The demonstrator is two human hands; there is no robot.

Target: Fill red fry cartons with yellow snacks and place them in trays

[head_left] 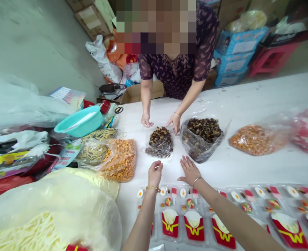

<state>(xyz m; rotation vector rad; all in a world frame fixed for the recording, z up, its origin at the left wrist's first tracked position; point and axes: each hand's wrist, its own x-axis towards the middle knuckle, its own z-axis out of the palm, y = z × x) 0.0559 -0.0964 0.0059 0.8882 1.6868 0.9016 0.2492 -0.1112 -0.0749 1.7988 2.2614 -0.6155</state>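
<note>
My left hand [155, 173] is above the table with its fingers curled into a pinch; whatever they hold, if anything, is too small to make out. Just beyond it sits a small clear bag of dark brown pieces [159, 142]. My right hand [189, 171] is flat with fingers spread, near a larger bag of dark pieces [203, 134], and looks bare of anything. Beneath my forearms lie clear blister trays [181, 209] with red fries boxes [194, 225], egg, burger and popsicle miniatures.
Across the table a person in a purple patterned top [174, 75] reaches both hands to the small bag. Bags of orange pieces [119, 158] and cream strips [38, 230] stand left, a teal basin [79, 122] behind. Another orange-piece bag [255, 139] lies right.
</note>
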